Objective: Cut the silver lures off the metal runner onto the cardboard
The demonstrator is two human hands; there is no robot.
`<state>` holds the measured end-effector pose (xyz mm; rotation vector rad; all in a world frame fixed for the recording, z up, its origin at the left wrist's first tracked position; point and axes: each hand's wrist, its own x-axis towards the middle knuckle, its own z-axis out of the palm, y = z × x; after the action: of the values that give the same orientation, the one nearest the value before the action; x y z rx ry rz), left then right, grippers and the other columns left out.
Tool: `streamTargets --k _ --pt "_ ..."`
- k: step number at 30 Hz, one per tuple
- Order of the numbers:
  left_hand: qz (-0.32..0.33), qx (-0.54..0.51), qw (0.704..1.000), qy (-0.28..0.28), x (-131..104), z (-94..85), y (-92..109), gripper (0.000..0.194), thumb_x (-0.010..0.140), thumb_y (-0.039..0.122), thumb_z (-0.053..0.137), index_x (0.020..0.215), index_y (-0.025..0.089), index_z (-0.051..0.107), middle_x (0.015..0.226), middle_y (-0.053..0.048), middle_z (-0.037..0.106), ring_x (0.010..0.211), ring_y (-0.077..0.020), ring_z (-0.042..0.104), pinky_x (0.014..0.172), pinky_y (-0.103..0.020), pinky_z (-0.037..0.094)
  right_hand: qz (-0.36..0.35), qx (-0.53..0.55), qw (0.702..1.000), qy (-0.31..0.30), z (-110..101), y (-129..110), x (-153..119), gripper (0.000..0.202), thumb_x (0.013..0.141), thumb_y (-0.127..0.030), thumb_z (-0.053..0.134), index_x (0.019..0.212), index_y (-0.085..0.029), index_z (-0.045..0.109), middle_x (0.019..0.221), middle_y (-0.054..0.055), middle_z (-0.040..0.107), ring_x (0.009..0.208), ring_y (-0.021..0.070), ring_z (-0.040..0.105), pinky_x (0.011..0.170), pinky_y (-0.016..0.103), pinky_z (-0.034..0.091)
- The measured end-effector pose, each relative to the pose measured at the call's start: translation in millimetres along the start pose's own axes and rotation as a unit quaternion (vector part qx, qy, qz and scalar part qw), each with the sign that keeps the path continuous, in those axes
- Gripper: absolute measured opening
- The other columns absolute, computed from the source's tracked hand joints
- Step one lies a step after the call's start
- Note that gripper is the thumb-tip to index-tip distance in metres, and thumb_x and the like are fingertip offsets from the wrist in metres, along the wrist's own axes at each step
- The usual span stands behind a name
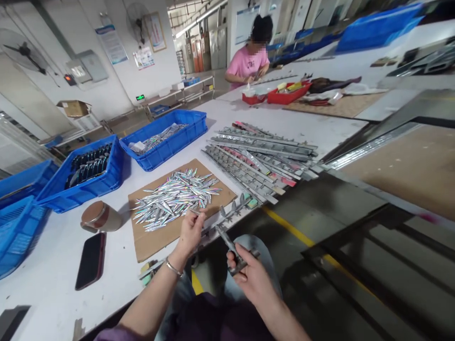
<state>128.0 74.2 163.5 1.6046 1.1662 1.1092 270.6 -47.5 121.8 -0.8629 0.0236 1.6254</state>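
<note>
My left hand (192, 229) is closed in a pinch on a small silvery piece, at the near right edge of a cardboard sheet (142, 248). A heap of shiny silver fish-shaped pieces (174, 196) covers the middle of that sheet. Lower right, my right hand (247, 270) grips a grey metal tool, its tip pointing up and left toward a metal strip. That strip (231, 215) lies along the table's front edge, with several small grey pieces standing up on it and green blocks near its ends.
Many metal strips (249, 158) are piled right of the cardboard. Blue bins (167, 137) stand behind and left. A mug (101, 217) and a phone (91, 260) lie at left. Across the table, a person in pink (247, 64) works beside red trays (287, 94).
</note>
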Motion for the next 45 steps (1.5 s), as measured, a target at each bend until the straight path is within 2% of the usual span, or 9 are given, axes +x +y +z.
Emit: streamTargets --k 5,12,15,18,21,25,27,34,45 --pt "-0.024 -0.006 0.999 -0.037 -2 -0.3 -2 0.036 0.089 0.047 0.064 0.1 0.014 0.072 0.085 -0.006 0.072 0.077 -0.0166 0.063 0.077 -0.029 0.051 -0.132 -0.189 0.973 -0.032 -2 3 3 0.039 0.083 -0.05 0.072 0.105 -0.021 0.06 0.069 0.001 0.065 0.058 0.0138 0.057 0.048 0.021 0.042" --pt "-0.023 0.025 0.998 -0.055 -3 0.5 5 0.024 0.087 0.037 0.066 0.095 0.015 0.075 0.098 -0.009 0.077 0.089 -0.0206 0.069 0.084 -0.031 0.051 -0.406 -0.666 0.625 0.01 -16 5 16 0.038 0.096 -0.029 0.047 0.132 -0.022 0.058 0.109 0.012 0.074 0.095 0.0302 0.071 0.078 0.041 0.051" --pt "-0.011 0.042 0.996 -0.079 -2 0.8 6 0.023 0.088 0.035 0.064 0.094 0.016 0.075 0.098 -0.008 0.077 0.091 -0.0207 0.069 0.085 -0.031 0.051 -0.427 -0.696 0.578 0.003 -19 2 15 0.038 0.097 -0.025 0.045 0.132 -0.02 0.057 0.106 0.012 0.075 0.092 0.029 0.072 0.075 0.039 0.051" --pt "-0.006 0.062 0.993 -0.096 -1 1.3 7 0.023 0.09 0.036 0.062 0.092 0.017 0.074 0.098 -0.007 0.077 0.09 -0.0202 0.069 0.085 -0.03 0.051 -0.397 -0.663 0.635 -0.001 -20 0 10 0.036 0.097 -0.03 0.047 0.131 -0.023 0.057 0.106 0.009 0.076 0.091 0.0269 0.072 0.074 0.036 0.051" --pt "-0.008 0.077 0.993 -0.092 0 1.3 7 0.023 0.091 0.037 0.062 0.092 0.017 0.074 0.099 -0.007 0.077 0.09 -0.0204 0.069 0.085 -0.03 0.052 -0.318 -0.568 0.759 -0.011 -20 1 5 0.035 0.095 -0.04 0.054 0.126 -0.025 0.058 0.097 0.005 0.075 0.085 0.0241 0.07 0.073 0.033 0.051" --pt "-0.014 0.078 0.992 -0.102 0 0.4 8 0.025 0.09 0.039 0.063 0.093 0.017 0.074 0.098 -0.008 0.077 0.089 -0.0215 0.069 0.083 -0.031 0.053 -0.154 -0.276 0.949 -0.021 -15 2 0 0.037 0.085 -0.051 0.068 0.108 -0.022 0.063 0.071 0.0 0.066 0.062 0.0162 0.06 0.059 0.026 0.047" --pt "-0.012 0.093 0.989 -0.11 0 -0.2 10 0.024 0.091 0.039 0.063 0.093 0.018 0.074 0.097 -0.007 0.077 0.089 -0.0215 0.069 0.084 -0.032 0.053 -0.024 -0.087 0.996 -0.005 -14 -1 1 0.037 0.08 -0.05 0.075 0.098 -0.02 0.064 0.067 -0.001 0.064 0.056 0.0123 0.056 0.051 0.022 0.042" --pt "0.007 0.13 0.983 -0.133 0 -1.1 17 0.024 0.094 0.039 0.061 0.095 0.018 0.073 0.095 -0.006 0.077 0.088 -0.0201 0.07 0.082 -0.029 0.052 0.192 0.207 0.951 -0.129 -21 -5 14 0.029 0.088 -0.03 0.071 0.107 -0.01 0.066 0.064 -0.005 0.058 0.049 0.0046 0.055 0.042 0.013 0.028" --pt "0.067 0.178 0.971 -0.144 2 -1.8 11 0.025 0.096 0.042 0.059 0.095 0.021 0.074 0.097 -0.007 0.077 0.091 -0.022 0.072 0.084 -0.032 0.054 -0.105 -0.169 0.977 -0.08 -18 5 20 0.033 0.094 -0.045 0.061 0.116 -0.021 0.064 0.073 0.001 0.062 0.058 0.0143 0.059 0.049 0.023 0.038"
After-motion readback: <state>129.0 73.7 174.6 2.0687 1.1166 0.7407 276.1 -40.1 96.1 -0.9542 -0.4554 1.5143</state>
